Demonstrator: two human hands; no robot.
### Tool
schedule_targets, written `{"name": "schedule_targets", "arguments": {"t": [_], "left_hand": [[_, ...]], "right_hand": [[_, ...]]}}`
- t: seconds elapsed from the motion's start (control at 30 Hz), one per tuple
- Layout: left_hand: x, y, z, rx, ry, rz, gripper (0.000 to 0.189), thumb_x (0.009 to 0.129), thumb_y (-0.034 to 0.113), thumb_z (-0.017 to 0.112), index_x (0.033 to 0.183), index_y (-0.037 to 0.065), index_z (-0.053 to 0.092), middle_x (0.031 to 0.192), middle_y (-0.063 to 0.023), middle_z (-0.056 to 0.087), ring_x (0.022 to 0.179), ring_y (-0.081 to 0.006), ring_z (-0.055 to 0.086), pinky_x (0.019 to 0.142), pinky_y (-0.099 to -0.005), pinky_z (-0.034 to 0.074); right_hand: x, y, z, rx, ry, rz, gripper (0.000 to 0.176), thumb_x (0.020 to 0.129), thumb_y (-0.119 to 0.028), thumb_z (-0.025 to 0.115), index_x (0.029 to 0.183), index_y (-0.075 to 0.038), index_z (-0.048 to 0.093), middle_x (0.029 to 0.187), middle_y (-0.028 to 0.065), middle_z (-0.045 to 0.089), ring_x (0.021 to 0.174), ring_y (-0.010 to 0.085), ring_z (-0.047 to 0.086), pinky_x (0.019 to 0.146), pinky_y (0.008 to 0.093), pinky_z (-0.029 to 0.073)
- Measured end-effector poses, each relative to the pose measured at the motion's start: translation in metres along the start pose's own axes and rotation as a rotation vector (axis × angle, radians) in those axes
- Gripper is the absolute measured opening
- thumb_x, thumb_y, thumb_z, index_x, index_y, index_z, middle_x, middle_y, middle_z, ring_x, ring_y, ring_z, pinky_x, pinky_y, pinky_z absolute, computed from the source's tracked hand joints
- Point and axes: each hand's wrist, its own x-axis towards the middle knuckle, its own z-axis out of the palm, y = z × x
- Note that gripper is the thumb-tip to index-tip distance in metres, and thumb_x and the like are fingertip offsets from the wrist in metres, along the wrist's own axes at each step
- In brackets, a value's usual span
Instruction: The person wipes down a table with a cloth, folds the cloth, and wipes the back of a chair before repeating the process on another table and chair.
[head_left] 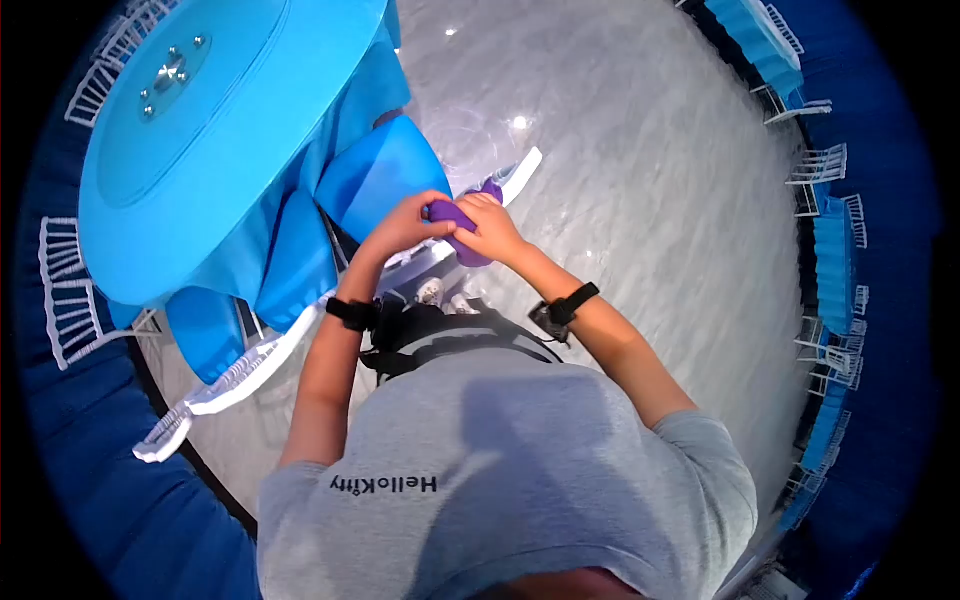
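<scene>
A bunched purple cloth (471, 256) is between my two hands, at the top of a white chair back (420, 262). My left hand (408, 224) pinches its left part with the fingers and thumb curled round it. From the right, my right hand (488, 230) closes over the cloth, and a bit of purple shows past its fingers. Just beyond my hands is the blue chair seat (385, 180). Both my wrists carry black straps with small devices.
A round table (290, 110) with a blue cover and a turntable (200, 100) stands to the left. More white chairs (235, 380) with blue seats surround it. Glossy grey floor (650, 200) lies to the right, with further blue tables (835, 260) and white chairs along the far edge.
</scene>
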Motion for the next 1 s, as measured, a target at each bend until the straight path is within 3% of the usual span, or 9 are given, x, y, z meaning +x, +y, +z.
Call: {"name": "schedule_targets", "arguments": {"t": [0.13, 0.17, 0.33, 0.5, 0.57, 0.7, 0.83, 0.9, 1.0], "left_hand": [[0.012, 0.012, 0.017, 0.568, 0.118, 0.018, 0.029, 0.074, 0.022, 0.066, 0.091, 0.002, 0.054, 0.087, -0.0169, 0.060, 0.075, -0.0272, 0.060, 0.065, -0.0337, 0.047], [0.016, 0.019, 0.029, 0.746, 0.176, 0.179, 0.027, 0.076, 0.022, 0.062, 0.093, 0.002, 0.054, 0.086, -0.0180, 0.059, 0.073, -0.0324, 0.059, 0.061, -0.0383, 0.046], [0.072, 0.035, 0.074, 1.080, 0.238, 0.246, 0.020, 0.077, 0.012, 0.055, 0.094, 0.002, 0.053, 0.082, -0.0156, 0.059, 0.077, -0.0325, 0.059, 0.066, -0.0416, 0.045], [0.108, 0.026, 0.066, 0.978, 0.310, 0.387, 0.016, 0.077, 0.012, 0.055, 0.088, 0.001, 0.054, 0.080, -0.0169, 0.059, 0.074, -0.0340, 0.058, 0.064, -0.0426, 0.045], [0.104, 0.021, 0.062, 0.898, 0.230, 0.131, 0.018, 0.073, 0.015, 0.058, 0.088, 0.005, 0.059, 0.079, -0.0153, 0.062, 0.071, -0.0326, 0.059, 0.062, -0.0415, 0.046], [0.058, 0.057, 0.062, 0.992, 0.081, -0.034, 0.018, 0.070, 0.018, 0.065, 0.081, 0.004, 0.062, 0.079, -0.0177, 0.060, 0.074, -0.0346, 0.057, 0.062, -0.0422, 0.044], [0.071, 0.097, 0.092, 1.055, 0.273, -0.034, 0.019, 0.068, 0.018, 0.065, 0.082, 0.005, 0.063, 0.075, -0.0157, 0.061, 0.072, -0.0332, 0.058, 0.061, -0.0406, 0.045], [0.094, 0.117, 0.114, 0.788, 0.469, 0.118, 0.021, 0.066, 0.018, 0.067, 0.081, 0.005, 0.061, 0.073, -0.0133, 0.060, 0.071, -0.0328, 0.057, 0.061, -0.0395, 0.044], [0.146, 0.130, 0.139, 0.790, 0.540, 0.187, 0.025, 0.065, 0.015, 0.069, 0.079, 0.001, 0.054, 0.072, -0.0127, 0.056, 0.068, -0.0314, 0.054, 0.060, -0.0372, 0.043]], "right_hand": [[-0.003, 0.017, -0.020, -0.080, -0.035, -0.022, 0.033, 0.067, -0.026, 0.059, 0.091, -0.004, 0.054, 0.091, 0.0117, 0.057, 0.091, 0.0295, 0.052, 0.089, 0.0406, 0.036], [-0.008, 0.025, -0.023, -0.130, 0.005, -0.085, 0.034, 0.067, -0.026, 0.059, 0.092, -0.005, 0.054, 0.093, 0.0114, 0.057, 0.094, 0.0292, 0.051, 0.092, 0.0411, 0.034], [-0.014, 0.069, -0.055, -0.401, -0.005, -0.029, 0.047, 0.067, -0.030, 0.061, 0.106, -0.007, 0.052, 0.115, 0.0129, 0.049, 0.114, 0.0272, 0.043, 0.100, 0.0436, 0.027], [-0.003, 0.087, -0.070, -0.223, -0.026, 0.227, 0.044, 0.071, -0.032, 0.059, 0.108, -0.009, 0.055, 0.120, 0.0119, 0.049, 0.120, 0.0289, 0.038, 0.100, 0.0495, 0.023], [0.001, 0.079, -0.070, -0.205, -0.067, 0.149, 0.039, 0.071, -0.030, 0.057, 0.103, -0.008, 0.059, 0.111, 0.0120, 0.054, 0.113, 0.0300, 0.044, 0.098, 0.0485, 0.026], [0.003, 0.063, -0.064, 0.074, -0.181, -0.138, 0.041, 0.064, -0.024, 0.060, 0.100, -0.004, 0.058, 0.099, 0.0143, 0.056, 0.095, 0.0307, 0.050, 0.084, 0.0405, 0.036], [0.008, 0.084, -0.088, 0.296, -0.323, -0.201, 0.048, 0.063, -0.018, 0.060, 0.108, -0.004, 0.053, 0.099, 0.0130, 0.056, 0.094, 0.0290, 0.051, 0.085, 0.0366, 0.039], [0.004, 0.105, -0.122, 0.730, -0.308, 0.032, 0.046, 0.065, -0.015, 0.061, 0.108, -0.004, 0.053, 0.100, 0.0107, 0.056, 0.098, 0.0238, 0.051, 0.084, 0.0335, 0.040], [-0.001, 0.143, -0.195, 0.704, -0.503, 0.148, 0.043, 0.074, -0.016, 0.063, 0.114, -0.005, 0.051, 0.103, 0.0053, 0.053, 0.097, 0.0131, 0.049, 0.085, 0.0276, 0.038]]}}
